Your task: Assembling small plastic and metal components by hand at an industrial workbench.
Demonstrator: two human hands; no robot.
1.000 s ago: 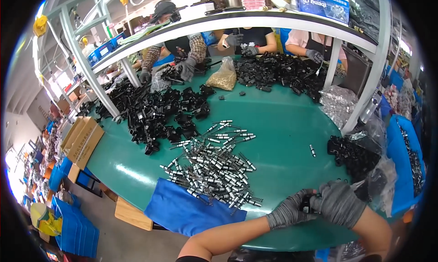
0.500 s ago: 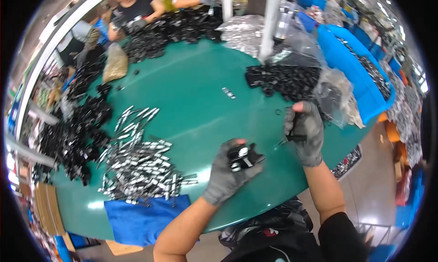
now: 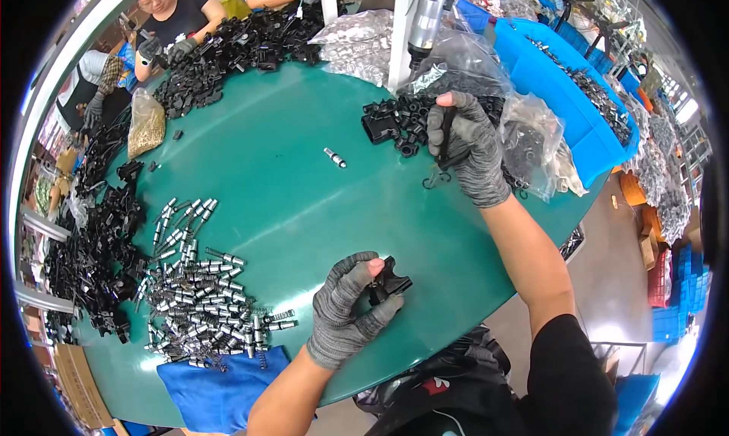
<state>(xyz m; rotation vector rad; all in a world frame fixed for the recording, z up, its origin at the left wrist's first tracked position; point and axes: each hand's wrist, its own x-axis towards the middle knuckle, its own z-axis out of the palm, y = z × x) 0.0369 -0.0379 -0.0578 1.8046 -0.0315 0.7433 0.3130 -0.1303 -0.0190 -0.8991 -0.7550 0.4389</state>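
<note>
My left hand (image 3: 339,318), in a grey glove with bare fingertips, closes on a small black plastic part (image 3: 395,285) low over the near side of the green table. The part has a curved notch facing away from the palm. My gloved right hand (image 3: 478,151) is raised at the right, in front of a heap of black ring-like parts (image 3: 410,117). Its fingers are curled round a dark, narrow piece (image 3: 446,128) whose kind I cannot make out. A thin dark hook-shaped bit (image 3: 434,180) shows just below that hand.
A single silver cylinder (image 3: 334,157) lies mid-table. Many silver plungers with springs (image 3: 205,307) are heaped left, beside a blue cloth (image 3: 220,390). Black parts (image 3: 99,261) line the left edge. A blue bin (image 3: 524,79) stands right. Co-workers (image 3: 178,14) sit across the table.
My right hand has moved away from me, toward the black rings. The part in my left hand has turned, and bright spots on it no longer show. The whole view has shifted.
</note>
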